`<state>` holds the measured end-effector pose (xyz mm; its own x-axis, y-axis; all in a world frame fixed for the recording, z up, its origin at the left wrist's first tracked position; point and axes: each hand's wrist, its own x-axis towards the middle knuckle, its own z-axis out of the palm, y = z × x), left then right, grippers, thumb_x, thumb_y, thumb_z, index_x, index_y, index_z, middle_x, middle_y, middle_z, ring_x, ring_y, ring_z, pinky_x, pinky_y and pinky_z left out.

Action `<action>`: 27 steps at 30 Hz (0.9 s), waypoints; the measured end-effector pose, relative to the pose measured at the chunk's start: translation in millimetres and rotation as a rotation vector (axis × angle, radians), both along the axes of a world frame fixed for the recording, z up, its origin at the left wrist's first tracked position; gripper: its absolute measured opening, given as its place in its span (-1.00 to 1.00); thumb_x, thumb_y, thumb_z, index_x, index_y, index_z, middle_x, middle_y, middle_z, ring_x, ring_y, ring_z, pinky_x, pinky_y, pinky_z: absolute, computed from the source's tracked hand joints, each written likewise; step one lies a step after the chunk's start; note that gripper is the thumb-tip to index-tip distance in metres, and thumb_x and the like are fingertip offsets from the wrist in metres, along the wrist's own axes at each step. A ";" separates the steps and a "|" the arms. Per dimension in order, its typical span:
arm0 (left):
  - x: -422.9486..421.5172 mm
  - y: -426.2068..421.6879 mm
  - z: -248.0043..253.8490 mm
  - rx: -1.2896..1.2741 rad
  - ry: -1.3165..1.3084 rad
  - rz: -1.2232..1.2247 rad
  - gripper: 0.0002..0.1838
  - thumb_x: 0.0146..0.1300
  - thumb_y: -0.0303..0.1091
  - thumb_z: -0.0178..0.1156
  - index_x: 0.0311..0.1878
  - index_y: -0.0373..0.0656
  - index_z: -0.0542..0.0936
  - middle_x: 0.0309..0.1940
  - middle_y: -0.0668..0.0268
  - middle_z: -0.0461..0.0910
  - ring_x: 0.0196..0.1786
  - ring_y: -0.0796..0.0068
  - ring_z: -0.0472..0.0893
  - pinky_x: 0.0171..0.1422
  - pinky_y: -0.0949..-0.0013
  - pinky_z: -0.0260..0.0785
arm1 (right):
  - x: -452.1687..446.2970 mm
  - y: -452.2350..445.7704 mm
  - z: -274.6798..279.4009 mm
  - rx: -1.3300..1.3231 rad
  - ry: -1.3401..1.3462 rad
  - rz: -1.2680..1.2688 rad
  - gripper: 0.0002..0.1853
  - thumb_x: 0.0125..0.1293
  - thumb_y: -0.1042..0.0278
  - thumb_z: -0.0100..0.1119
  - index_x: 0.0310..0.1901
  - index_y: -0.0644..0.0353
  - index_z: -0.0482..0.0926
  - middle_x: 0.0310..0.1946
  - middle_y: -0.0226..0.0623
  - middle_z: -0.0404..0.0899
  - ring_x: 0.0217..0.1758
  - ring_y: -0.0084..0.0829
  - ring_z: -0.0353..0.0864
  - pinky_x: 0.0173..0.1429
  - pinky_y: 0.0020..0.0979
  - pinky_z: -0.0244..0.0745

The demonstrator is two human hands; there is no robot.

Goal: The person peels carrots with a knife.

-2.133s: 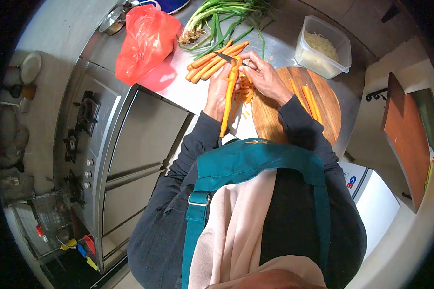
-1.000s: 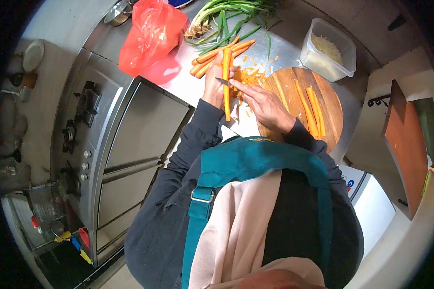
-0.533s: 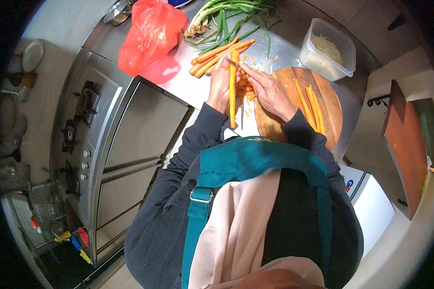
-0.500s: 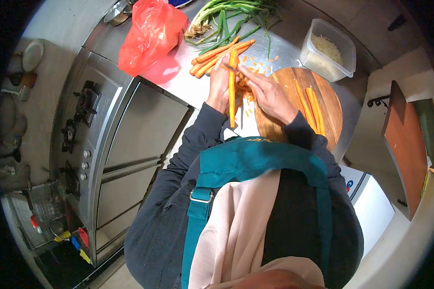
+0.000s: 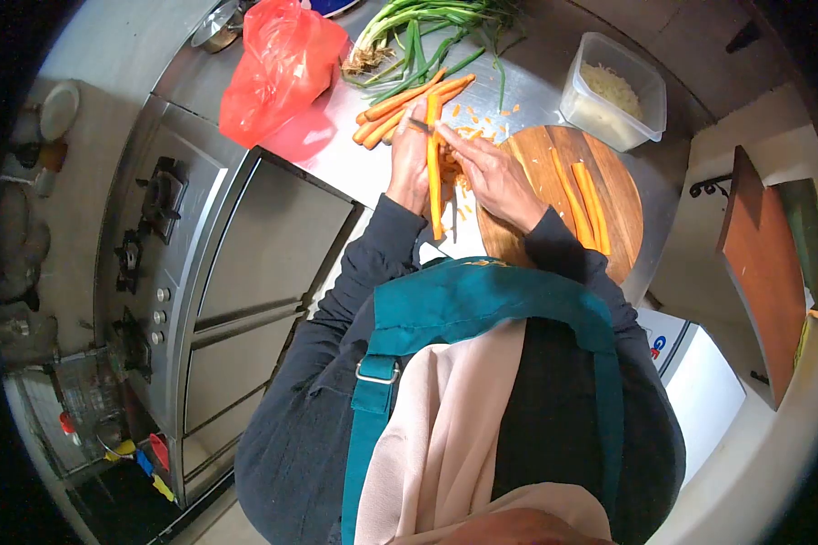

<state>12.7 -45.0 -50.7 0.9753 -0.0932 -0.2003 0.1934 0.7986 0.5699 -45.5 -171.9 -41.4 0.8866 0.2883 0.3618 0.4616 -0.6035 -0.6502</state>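
Observation:
My left hand (image 5: 410,163) is closed around a long orange carrot (image 5: 434,182), which it holds upright in view with the thin end toward me. Across the upper part of the carrot lies the dark blade of a peeler (image 5: 418,124), only partly visible. My right hand (image 5: 498,177) is closed on the peeler, its handle hidden by the fingers. Orange peelings (image 5: 463,168) lie below and around both hands. Just past my left hand rest several whole carrots (image 5: 400,111). To the right of my right hand, peeled carrots (image 5: 583,204) lie on a round wooden board (image 5: 621,186).
Spring onions (image 5: 418,41) lie at the back of the steel counter. A red plastic bag (image 5: 282,73) sits to the left, near the stove (image 5: 159,209). At the back right stands a clear container (image 5: 609,95) with pale shreds inside.
My right hand and the peeler have shifted slightly up and left along the carrot. My left hand still grips the carrot. The whole view has moved slightly.

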 end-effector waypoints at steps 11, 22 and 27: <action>-3.7 -3.5 5.7 0.079 0.022 -0.004 -0.81 0.32 -0.24 0.01 -0.17 -0.16 0.46 -0.42 0.44 0.48 -0.48 0.66 0.47 -0.43 0.55 0.40 | 3.5 -4.7 -1.3 0.139 0.014 0.083 -0.56 0.29 0.37 -0.11 0.23 0.02 0.27 -0.22 0.00 0.51 -0.14 -0.06 0.49 -0.06 -0.22 0.39; -16.1 -5.3 15.4 0.334 0.001 -0.045 -0.83 0.35 -0.26 -0.07 -0.23 -0.13 0.43 -0.54 0.44 0.41 -0.64 0.71 0.37 -0.61 0.65 0.27 | 29.3 -11.3 -5.7 0.200 -0.084 -0.009 -0.53 0.29 0.37 -0.10 0.26 0.00 0.23 -0.26 0.05 0.51 -0.23 -0.03 0.52 -0.13 -0.22 0.41; -6.2 1.8 6.2 0.190 -0.045 -0.081 -0.80 0.32 -0.19 -0.01 -0.26 -0.11 0.43 -0.57 0.45 0.38 -0.64 0.71 0.35 -0.62 0.65 0.23 | 6.7 -7.0 0.6 0.162 0.039 0.026 -0.52 0.29 0.34 -0.11 0.27 0.04 0.20 -0.18 0.08 0.50 -0.11 0.01 0.50 -0.06 -0.20 0.39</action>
<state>6.5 -43.2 -44.5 0.9745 -0.1364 -0.1779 0.2233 0.6589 0.7183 -38.8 -178.9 -40.8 0.8940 0.2522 0.3704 0.4479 -0.4778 -0.7557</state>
